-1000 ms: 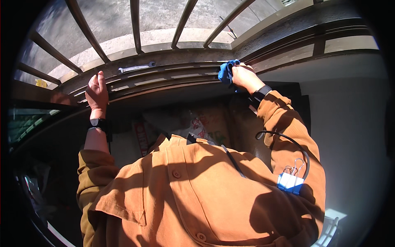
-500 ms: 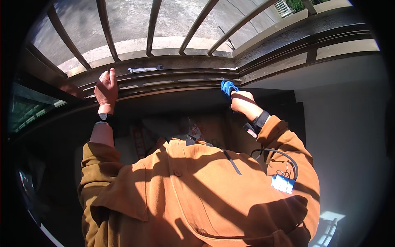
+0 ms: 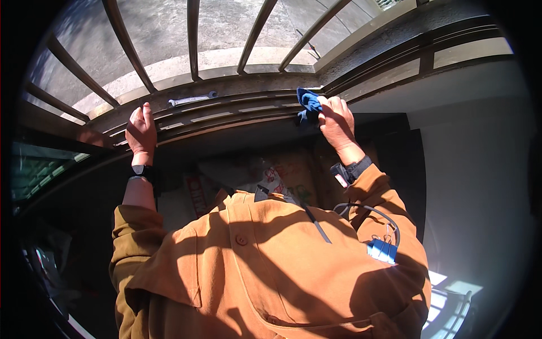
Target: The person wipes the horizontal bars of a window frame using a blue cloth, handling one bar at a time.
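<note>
My right hand [image 3: 337, 123] grips a blue cloth [image 3: 309, 100] at the right end of the window track [image 3: 243, 107]. Part of the cloth stands above the rail; another fold hangs in shadow beside the fingers. My left hand [image 3: 141, 133] rests at the track's left part, its fingers curled closely together. Whatever it may hold is hidden. A silver wrench [image 3: 193, 99] with open jaws lies on the sill between my hands, nearer the left one, and neither hand touches it.
Metal bars [image 3: 193, 42] rise beyond the sill, with concrete ground outside. A side window frame [image 3: 415, 53] runs off to the right above a pale wall [image 3: 474, 147]. Below the sill, printed sacks [image 3: 271, 175] lie in shadow. A cable with a blue binder clip [image 3: 382, 250] hangs on my right sleeve.
My right hand has turned more upright and moved up slightly, with the cloth pushed over the track's right end. My left hand sits slightly lower in view, and the whole view has shifted a little.
</note>
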Demonstrator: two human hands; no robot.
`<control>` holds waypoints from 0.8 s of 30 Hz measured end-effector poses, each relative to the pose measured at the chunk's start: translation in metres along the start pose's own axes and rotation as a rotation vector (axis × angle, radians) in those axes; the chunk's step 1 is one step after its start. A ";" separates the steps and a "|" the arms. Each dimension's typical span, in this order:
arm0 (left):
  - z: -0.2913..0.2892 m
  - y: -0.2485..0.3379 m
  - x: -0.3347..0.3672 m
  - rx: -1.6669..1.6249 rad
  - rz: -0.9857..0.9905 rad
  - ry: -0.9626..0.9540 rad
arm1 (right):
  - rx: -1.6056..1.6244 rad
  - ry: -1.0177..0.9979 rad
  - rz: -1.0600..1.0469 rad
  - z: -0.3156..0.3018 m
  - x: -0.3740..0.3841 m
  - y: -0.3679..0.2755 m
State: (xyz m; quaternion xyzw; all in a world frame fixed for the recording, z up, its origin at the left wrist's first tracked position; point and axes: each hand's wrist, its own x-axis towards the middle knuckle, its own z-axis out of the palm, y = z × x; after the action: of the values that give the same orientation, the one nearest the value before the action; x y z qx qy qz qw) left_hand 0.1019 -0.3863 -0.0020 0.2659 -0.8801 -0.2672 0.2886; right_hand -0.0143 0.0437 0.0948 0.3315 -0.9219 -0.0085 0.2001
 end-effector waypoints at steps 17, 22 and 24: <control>0.002 0.000 0.001 0.023 -0.010 0.026 | -0.341 -0.761 -0.036 0.042 0.050 0.034; -0.002 0.001 0.000 0.006 -0.031 0.026 | -0.240 -0.881 0.045 0.051 0.059 0.039; -0.002 0.002 0.001 -0.001 -0.049 -0.003 | -0.234 -0.756 0.059 0.051 0.054 0.038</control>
State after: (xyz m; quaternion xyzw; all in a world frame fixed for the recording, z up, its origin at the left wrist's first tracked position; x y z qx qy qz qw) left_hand 0.1020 -0.3859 0.0012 0.2870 -0.8736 -0.2750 0.2808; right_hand -0.0941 0.0341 0.0732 0.2533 -0.9326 -0.2290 -0.1166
